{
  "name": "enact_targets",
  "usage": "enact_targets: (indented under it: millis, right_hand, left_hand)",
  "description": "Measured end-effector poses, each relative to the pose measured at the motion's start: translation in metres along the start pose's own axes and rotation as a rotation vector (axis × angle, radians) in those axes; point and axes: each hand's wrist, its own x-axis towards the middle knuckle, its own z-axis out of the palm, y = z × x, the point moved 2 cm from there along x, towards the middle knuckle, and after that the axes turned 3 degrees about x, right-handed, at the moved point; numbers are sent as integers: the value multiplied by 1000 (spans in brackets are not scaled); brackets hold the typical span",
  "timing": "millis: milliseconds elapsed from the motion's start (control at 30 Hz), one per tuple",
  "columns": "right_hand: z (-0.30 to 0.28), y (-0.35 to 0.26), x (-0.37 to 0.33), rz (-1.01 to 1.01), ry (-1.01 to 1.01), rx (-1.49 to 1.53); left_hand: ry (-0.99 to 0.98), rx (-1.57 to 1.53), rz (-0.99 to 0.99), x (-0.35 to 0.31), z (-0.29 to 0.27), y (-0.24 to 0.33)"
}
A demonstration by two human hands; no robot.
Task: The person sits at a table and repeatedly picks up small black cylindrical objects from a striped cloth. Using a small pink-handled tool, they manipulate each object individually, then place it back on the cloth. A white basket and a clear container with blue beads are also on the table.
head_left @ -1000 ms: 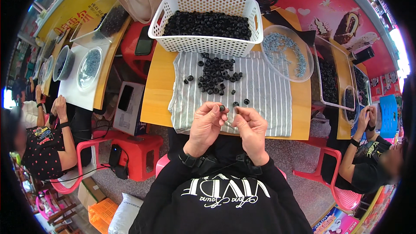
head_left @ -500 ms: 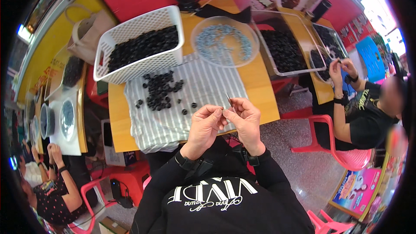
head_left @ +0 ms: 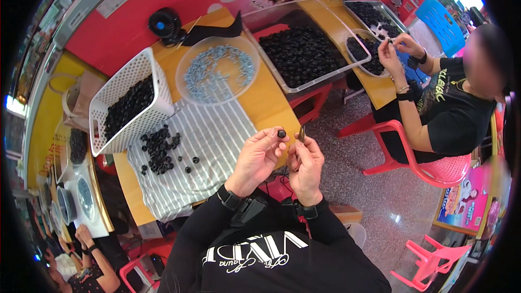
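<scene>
My left hand [head_left: 254, 158] pinches a small round black piece [head_left: 281, 134] between thumb and fingertips, above the table's front edge. Close beside it, my right hand [head_left: 305, 167] is closed around a slim pair of tweezers [head_left: 302, 132], tips pointing up and away. The tweezers and the piece are a little apart. On a grey-and-white striped cloth [head_left: 217, 130] to the left lies a loose pile of similar black pieces [head_left: 158, 154], with a few strays beside it.
A white perforated basket [head_left: 157, 103] of black pieces stands left. Behind the cloth is a see-through bowl [head_left: 252, 78] of small pale-blue parts. A see-through bin [head_left: 271, 78] holds more black pieces. Right, a co-worker [head_left: 450, 108] sits on a red chair [head_left: 412, 154], handling something small.
The view has swung right, so the table appears farther left. My hands have parted slightly; the black piece now shows in my left fingers. The tweezers point more upright.
</scene>
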Motion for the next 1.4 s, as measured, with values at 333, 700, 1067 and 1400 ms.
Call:
enact_targets:
  millis: [333, 700, 1067, 1400]
  right_hand:
    - [-12, -3, 5, -8, 8, 127]
    - [-13, -3, 6, -5, -30, 138]
    - [-12, -5, 6, 18, -43, 141]
    - [-9, -3, 8, 35, -29, 146]
  left_hand:
    - [-58, 63, -68, 42, 25, -16]
    - [-102, 28, -48, 44, 18, -17]
    - [16, 151, -31, 40, 28, -16]
    - [-93, 214, -3, 48, 40, -14]
